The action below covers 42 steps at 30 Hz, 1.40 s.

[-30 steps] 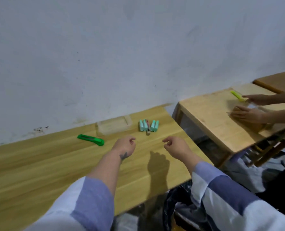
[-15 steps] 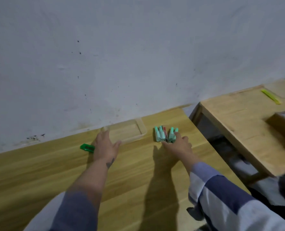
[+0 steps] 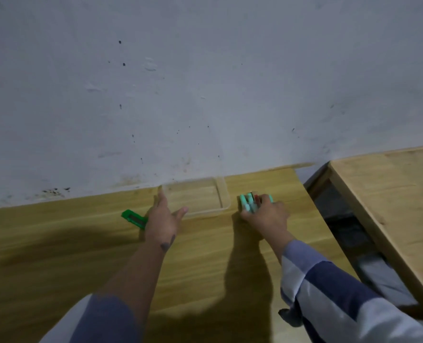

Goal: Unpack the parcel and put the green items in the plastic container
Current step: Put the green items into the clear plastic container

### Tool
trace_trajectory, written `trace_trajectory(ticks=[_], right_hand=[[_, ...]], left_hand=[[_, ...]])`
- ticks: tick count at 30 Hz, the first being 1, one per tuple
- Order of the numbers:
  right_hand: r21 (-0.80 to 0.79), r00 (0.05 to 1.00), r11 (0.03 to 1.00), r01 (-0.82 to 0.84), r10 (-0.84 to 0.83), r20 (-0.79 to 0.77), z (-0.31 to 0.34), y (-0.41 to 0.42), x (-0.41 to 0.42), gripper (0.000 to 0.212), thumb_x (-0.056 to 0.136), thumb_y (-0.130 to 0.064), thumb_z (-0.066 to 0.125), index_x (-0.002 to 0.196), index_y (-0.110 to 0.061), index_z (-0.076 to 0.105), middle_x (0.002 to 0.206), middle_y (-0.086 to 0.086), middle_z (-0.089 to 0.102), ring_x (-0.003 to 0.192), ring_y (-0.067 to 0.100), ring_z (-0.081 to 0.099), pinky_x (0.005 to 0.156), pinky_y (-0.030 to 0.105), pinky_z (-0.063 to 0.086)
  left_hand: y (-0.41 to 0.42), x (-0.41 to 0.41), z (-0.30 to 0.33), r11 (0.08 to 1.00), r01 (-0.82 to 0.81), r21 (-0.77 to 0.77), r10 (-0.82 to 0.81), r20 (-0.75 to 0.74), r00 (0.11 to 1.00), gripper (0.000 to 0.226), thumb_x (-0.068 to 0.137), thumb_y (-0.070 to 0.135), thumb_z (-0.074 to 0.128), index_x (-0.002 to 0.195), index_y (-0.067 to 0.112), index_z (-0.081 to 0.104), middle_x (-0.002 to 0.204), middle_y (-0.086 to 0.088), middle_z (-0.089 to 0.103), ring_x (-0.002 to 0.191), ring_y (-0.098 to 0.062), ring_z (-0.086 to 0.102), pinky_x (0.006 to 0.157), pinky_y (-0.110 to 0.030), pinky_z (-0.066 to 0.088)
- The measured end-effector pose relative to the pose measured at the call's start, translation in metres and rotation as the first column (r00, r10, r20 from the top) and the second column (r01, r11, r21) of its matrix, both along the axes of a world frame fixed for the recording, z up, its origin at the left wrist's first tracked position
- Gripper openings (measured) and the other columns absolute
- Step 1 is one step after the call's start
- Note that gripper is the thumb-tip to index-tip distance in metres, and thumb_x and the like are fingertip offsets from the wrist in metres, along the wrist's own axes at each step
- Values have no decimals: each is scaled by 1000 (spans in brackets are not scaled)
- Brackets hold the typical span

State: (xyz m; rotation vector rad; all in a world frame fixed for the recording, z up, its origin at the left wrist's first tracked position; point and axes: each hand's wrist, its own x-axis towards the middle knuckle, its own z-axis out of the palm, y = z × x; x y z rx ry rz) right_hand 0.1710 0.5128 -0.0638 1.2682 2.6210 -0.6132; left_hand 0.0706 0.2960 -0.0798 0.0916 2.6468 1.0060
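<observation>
Right hand (image 3: pixel 267 216) grips mint-green items (image 3: pixel 249 203) (left hand (image 3: pixel 162 219) open).

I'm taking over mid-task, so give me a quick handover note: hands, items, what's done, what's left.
Left hand: open, flat on the table, at the near left corner of the clear plastic container, partly covering the green utility knife.
Right hand: closing on the bundle of mint-green items, right of the container.
Done: nothing; the container looks empty.
Left: open the bundle, put the green items in.
</observation>
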Motion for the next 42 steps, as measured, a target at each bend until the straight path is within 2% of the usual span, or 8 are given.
trace_trajectory(ticks=[6,13,21,24,31,34,38,42], right_hand=[[13,998,998,-64,63,4,-7,3,-4,69,76,-53,62,133,-22,38,125,16,42,111,34,47,96,41,37],[-2,989,990,-139,139,52,-1,11,-5,74,70,-54,70,133,-25,42,120,14,47,106,30,52,93,37,44],[-154,987,982,-110,91,-129,22,22,-3,72,70,-39,76,133,-27,42,121,13,49,103,31,56,86,38,52],[-83,952,961,-264,245,-184,41,21,-14,75,71,-36,75,136,-27,40,124,13,48,105,32,57,89,38,50],[64,680,680,-730,733,-31,54,-7,-55,77,68,-40,75,136,-31,40,124,5,47,108,27,52,93,38,49],[86,578,572,-816,811,92,54,-18,-75,76,70,-40,74,137,-32,39,126,7,45,111,29,48,94,39,48],[86,469,462,-883,855,219,51,-36,-95,73,74,-39,72,138,-31,38,132,8,41,116,30,44,96,40,45],[113,435,420,-900,876,210,40,-57,-102,63,76,-37,70,133,-30,44,135,10,29,113,32,47,97,41,46]], left_hand=[[2,-2,-2,1000,-5,4,5,-2,1000,91,89,45,60,153,17,2,154,-11,31,135,-32,39,104,-39,38],[1,2,-2,1000,-23,17,23,5,1000,91,89,43,60,153,17,1,155,-10,29,138,-30,35,108,-38,34],[-2,3,4,999,39,-30,-38,43,998,89,91,45,57,153,15,1,151,-11,37,135,-30,40,108,-39,37],[-1,2,8,998,44,-33,-42,61,997,88,91,44,58,153,15,2,149,-11,40,132,-29,43,105,-38,38],[-8,0,12,995,97,4,-97,75,992,97,81,47,68,153,23,7,148,-8,42,131,-28,44,107,-43,40],[-10,-1,12,995,93,36,-96,82,992,92,83,32,70,152,20,11,140,-8,50,125,-26,49,103,-37,42],[-10,0,12,994,91,61,-96,79,992,94,80,32,72,152,25,12,135,-7,54,121,-25,53,101,-40,46],[-11,0,13,992,95,82,-101,66,993,96,76,34,76,151,23,17,133,-3,57,118,-22,56,101,-42,46]])
